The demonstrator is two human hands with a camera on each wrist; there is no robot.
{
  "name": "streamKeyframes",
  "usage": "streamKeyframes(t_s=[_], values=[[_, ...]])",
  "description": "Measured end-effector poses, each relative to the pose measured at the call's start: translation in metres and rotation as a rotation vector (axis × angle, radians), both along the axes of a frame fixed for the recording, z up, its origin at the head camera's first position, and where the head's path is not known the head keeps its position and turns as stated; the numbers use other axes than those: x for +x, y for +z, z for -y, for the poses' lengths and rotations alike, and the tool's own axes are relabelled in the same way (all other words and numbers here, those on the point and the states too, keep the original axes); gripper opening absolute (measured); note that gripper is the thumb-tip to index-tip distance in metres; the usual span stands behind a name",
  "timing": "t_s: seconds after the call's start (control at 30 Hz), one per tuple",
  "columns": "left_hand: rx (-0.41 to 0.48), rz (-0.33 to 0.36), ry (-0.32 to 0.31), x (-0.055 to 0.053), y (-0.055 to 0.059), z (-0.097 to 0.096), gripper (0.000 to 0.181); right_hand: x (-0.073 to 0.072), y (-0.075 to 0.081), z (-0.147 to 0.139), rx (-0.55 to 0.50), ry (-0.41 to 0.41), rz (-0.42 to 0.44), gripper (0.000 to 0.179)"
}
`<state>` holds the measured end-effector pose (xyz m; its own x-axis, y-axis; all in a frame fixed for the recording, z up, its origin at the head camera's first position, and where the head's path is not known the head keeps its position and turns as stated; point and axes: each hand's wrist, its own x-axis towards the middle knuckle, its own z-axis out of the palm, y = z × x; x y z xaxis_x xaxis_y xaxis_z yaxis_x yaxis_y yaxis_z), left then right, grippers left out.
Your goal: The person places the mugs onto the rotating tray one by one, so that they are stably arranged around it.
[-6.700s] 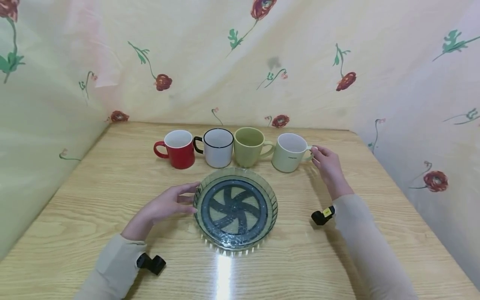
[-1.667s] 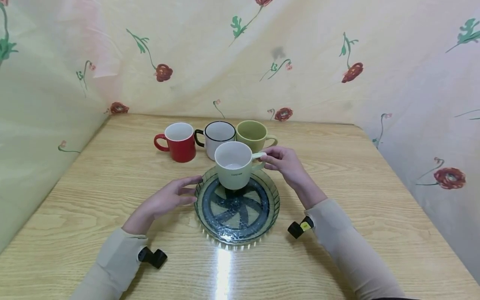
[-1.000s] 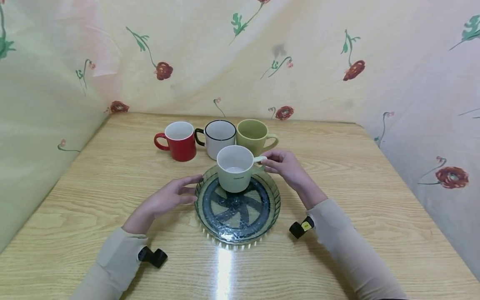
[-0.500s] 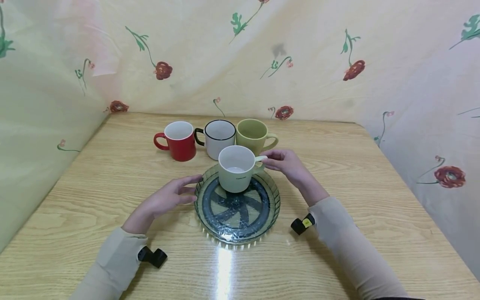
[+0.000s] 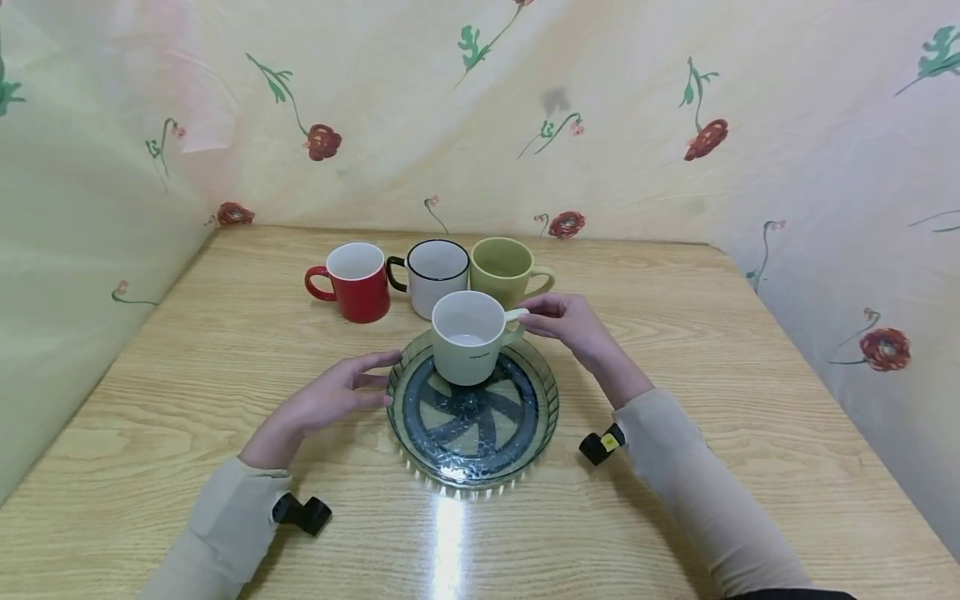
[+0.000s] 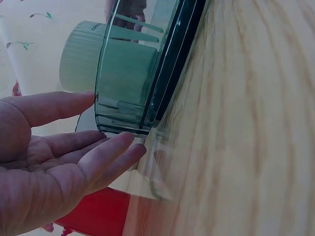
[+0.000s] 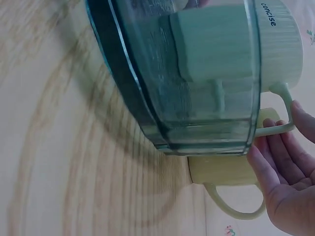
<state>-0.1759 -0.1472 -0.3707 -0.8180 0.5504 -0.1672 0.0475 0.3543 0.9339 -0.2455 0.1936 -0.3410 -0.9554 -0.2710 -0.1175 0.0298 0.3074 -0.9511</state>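
Note:
A pale green mug [image 5: 465, 360] with small dark lettering stands upright inside a round clear glass dish [image 5: 450, 454], toward its back. My right hand [image 5: 566, 327] is at the mug's handle [image 7: 286, 105]; thumb and fingers pinch it from either side. On the dish's left, my left hand [image 5: 333, 396] has its fingers extended, the fingertips right at the ribbed glass wall. The left wrist view shows those fingers [image 6: 110, 157] nearly straight along the rim, with the mug visible through the glass.
Behind the dish stand a red mug [image 5: 363, 292], a white mug with a black rim [image 5: 435, 283] and an olive green mug [image 5: 501, 271], side by side on the wooden table [image 5: 225, 358]. A flowered cloth [image 5: 390, 100] hangs around the back and sides.
The pale green mug has gone from the table right of the olive mug into the dish, carried by my right hand. Over the last second little differs; my left hand has stayed by the dish.

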Motion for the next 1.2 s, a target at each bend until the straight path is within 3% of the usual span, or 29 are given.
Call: streamKeyframes(t_s=[0.93, 1.2], values=[[-0.012, 0.016, 0.013, -0.002, -0.001, 0.002, 0.064, -0.011, 0.005, 0.019, 0.050, 0.031, 0.001, 0.034], [-0.001, 0.014, 0.001, -0.003, -0.002, 0.002, 0.064, -0.015, 0.006, 0.009, -0.107, -0.001, 0.023, 0.035]])
